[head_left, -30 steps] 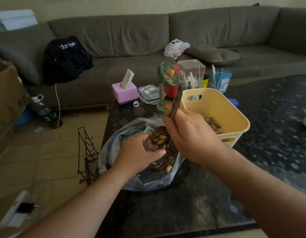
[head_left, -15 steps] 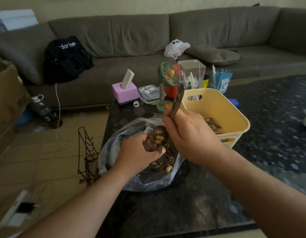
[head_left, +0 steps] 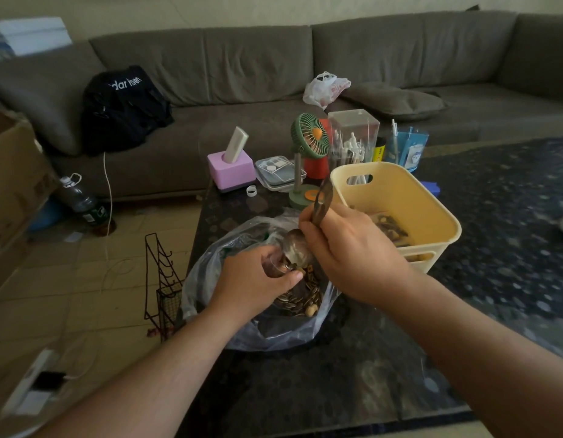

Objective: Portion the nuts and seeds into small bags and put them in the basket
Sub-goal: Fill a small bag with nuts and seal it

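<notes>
The right hand (head_left: pixel 353 254) grips the handle of a metal spoon (head_left: pixel 318 207), handle pointing up and away, the bowl tipped down at the mouth of a small clear bag (head_left: pixel 278 263). The left hand (head_left: pixel 255 282) pinches that small bag, fingers curled round its rim; a few nuts show at the opening. Both hands hang over a large clear plastic bag (head_left: pixel 210 279) of sunflower seeds and nuts (head_left: pixel 300 300), which lies near the left edge of the dark tabletop (head_left: pixel 337 390). Just right of it, toward the far side, stands a yellow plastic basket (head_left: pixel 432 210) with filled portions in its bottom. Behind, along the far edge, are a green desk fan (head_left: pixel 308 135), a pink tissue box (head_left: pixel 232 170), a clear box of cotton swabs (head_left: pixel 353 137) and a blue pen holder (head_left: pixel 406 148). Beyond the tabletop a grey sofa (head_left: pixel 242 58) carries a black bag (head_left: pixel 122 105).
</notes>
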The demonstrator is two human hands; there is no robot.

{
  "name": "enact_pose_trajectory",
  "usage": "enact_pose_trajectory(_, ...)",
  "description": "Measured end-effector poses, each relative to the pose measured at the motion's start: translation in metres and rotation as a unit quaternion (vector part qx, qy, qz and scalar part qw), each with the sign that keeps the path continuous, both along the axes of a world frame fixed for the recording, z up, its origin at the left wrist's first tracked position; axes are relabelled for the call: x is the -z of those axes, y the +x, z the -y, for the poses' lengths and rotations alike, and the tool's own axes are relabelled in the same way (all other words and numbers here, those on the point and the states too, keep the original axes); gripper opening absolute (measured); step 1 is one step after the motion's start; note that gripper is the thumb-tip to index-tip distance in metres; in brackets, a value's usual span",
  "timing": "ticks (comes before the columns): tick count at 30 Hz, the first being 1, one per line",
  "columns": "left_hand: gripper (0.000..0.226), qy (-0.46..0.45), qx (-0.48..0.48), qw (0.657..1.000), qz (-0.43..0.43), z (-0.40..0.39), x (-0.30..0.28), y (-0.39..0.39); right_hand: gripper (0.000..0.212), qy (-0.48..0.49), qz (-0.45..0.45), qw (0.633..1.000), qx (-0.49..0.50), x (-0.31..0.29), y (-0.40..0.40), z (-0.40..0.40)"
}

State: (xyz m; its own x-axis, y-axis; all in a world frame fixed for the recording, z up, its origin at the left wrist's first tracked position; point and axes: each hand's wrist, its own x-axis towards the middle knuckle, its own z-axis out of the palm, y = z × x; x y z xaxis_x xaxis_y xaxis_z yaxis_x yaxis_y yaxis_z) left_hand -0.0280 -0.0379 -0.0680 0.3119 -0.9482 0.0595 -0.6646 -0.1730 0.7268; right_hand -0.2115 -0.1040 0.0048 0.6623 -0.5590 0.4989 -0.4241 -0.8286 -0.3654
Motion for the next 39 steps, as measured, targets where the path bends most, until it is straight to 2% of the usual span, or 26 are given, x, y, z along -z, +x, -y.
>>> enact_pose_trajectory(5,0.021,-0.004,-0.005,1.000,0.008,0.000,-0.001,0.000,0.023,0.022,0.024,0.999,-0.006,-0.002,-0.001,-0.001)
enact_pose_trajectory(10,0.028,0.005,-0.002,1.000,0.027,0.001,0.003,0.003,0.019,0.030,0.035,0.999,-0.008,0.000,-0.003,0.000)
enact_pose_trajectory(12,0.037,0.026,0.012,0.999,0.043,0.002,0.006,0.007,0.020,0.039,0.030,0.999,0.000,0.002,-0.003,0.001)
enact_pose_trajectory(15,0.068,0.081,0.034,0.993,0.081,0.003,0.011,0.010,0.021,0.059,0.003,0.997,0.038,0.011,-0.004,0.005)
enact_pose_trajectory(16,0.072,0.091,0.032,0.992,0.082,0.004,0.013,0.012,0.023,0.068,-0.009,0.996,0.052,0.015,-0.005,0.007)
enact_pose_trajectory(19,0.059,0.069,0.002,0.997,0.030,0.005,0.009,0.020,0.024,0.083,-0.036,0.993,0.074,0.021,-0.007,0.010)
enact_pose_trajectory(22,0.023,0.010,-0.052,0.998,-0.016,0.005,-0.001,0.028,0.022,0.068,-0.044,0.994,0.080,0.023,-0.009,0.011)
enact_pose_trajectory(25,0.030,-0.004,-0.061,0.998,-0.012,0.002,-0.005,0.027,0.017,0.056,-0.054,0.994,0.082,0.027,-0.009,0.010)
enact_pose_trajectory(30,0.025,0.003,-0.053,0.998,-0.016,0.004,0.002,0.024,0.024,0.021,-0.074,0.993,0.091,0.038,-0.004,0.011)
enact_pose_trajectory(32,0.030,0.000,-0.061,0.998,-0.027,0.006,0.006,0.024,0.026,0.014,-0.071,0.994,0.088,0.041,-0.002,0.009)
enact_pose_trajectory(35,0.041,0.003,-0.068,0.995,-0.077,0.008,0.013,0.024,0.025,0.009,-0.078,0.992,0.095,0.044,0.000,0.007)
enact_pose_trajectory(39,0.050,-0.005,-0.097,0.978,-0.187,0.016,0.021,0.022,0.018,0.059,-0.078,0.993,0.069,0.048,0.001,0.006)
